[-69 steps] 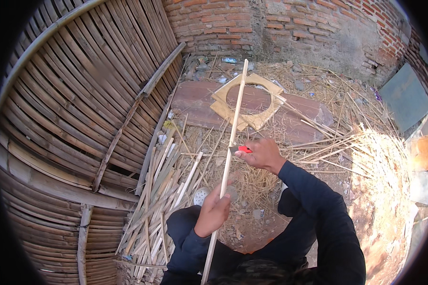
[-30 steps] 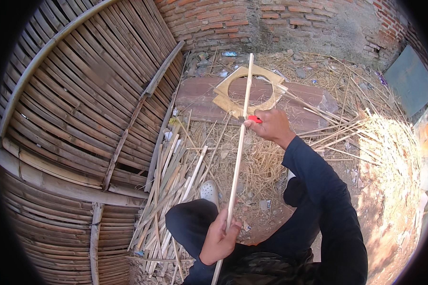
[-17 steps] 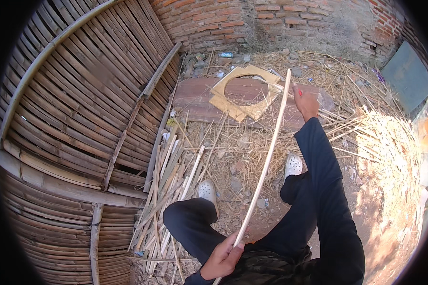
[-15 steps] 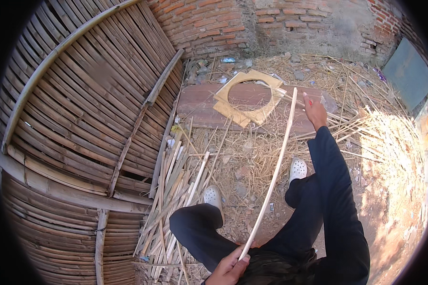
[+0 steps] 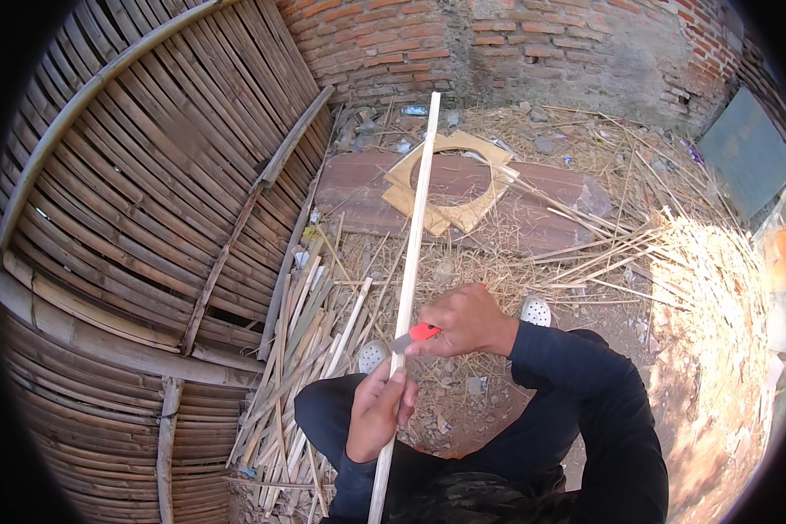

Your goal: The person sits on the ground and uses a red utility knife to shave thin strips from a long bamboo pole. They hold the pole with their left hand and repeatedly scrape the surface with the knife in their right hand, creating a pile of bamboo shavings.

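Observation:
A long pale bamboo strip (image 5: 418, 210) runs from my lap up and away, tilted slightly right of upright in the view. My left hand (image 5: 381, 409) is closed around its lower part, the thumb lying on top. Just above that grip, my right hand (image 5: 465, 321) is closed on a utility knife (image 5: 421, 333) with a red body. Its grey blade lies against the strip, close to my left fingers. The rest of the knife's handle is hidden inside my right hand.
Many split bamboo strips (image 5: 297, 349) lie piled at my left, beside a bamboo-slat wall (image 5: 140, 183). Ahead, a yellowish board with a round hole (image 5: 476, 212) rests on a brown plank (image 5: 550, 188). Shavings (image 5: 707, 271) heap at right; a brick wall (image 5: 393, 48) stands behind.
My right hand has come back toward me and left, bringing the knife blade onto the strip. My left hand has moved up and left, now gripping the strip farther along.

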Demonstrator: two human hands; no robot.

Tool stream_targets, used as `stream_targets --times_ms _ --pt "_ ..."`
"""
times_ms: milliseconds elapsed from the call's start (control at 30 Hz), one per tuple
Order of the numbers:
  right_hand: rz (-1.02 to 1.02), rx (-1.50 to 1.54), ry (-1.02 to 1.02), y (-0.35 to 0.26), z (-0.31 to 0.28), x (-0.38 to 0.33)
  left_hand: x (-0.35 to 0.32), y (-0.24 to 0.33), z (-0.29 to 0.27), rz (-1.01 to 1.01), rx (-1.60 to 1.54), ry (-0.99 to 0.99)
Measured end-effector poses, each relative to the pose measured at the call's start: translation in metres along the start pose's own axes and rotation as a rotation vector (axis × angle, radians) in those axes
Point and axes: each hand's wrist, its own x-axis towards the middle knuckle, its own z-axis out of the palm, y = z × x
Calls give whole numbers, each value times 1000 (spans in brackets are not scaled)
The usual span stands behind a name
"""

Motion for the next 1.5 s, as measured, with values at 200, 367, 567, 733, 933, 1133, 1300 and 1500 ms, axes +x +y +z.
stream_targets --times_ms 200,367,567,733,933,1133,1300,1500 --pt "236 -87 -30 34 4 9 -12 -1 5 -32 46 18" --pt "14 -49 -11 1 13 4 -10 5 2 28 236 84" --pt "283 -183 68 54 10 26 -16 8 9 -6 273 103" --pt "260 -115 -96 37 14 18 -16 2 6 18 245 114" --pt "314 -154 -20 66 11 27 -21 6 5 37 353 114" --pt "486 -280 76 129 8 17 -28 -4 12 -44 331 70" --pt "625 -353 68 168 -3 11 -42 -9 17 -77 326 33" --pt "842 -337 111 222 -12 -30 -69 -23 11 -203 270 -20"
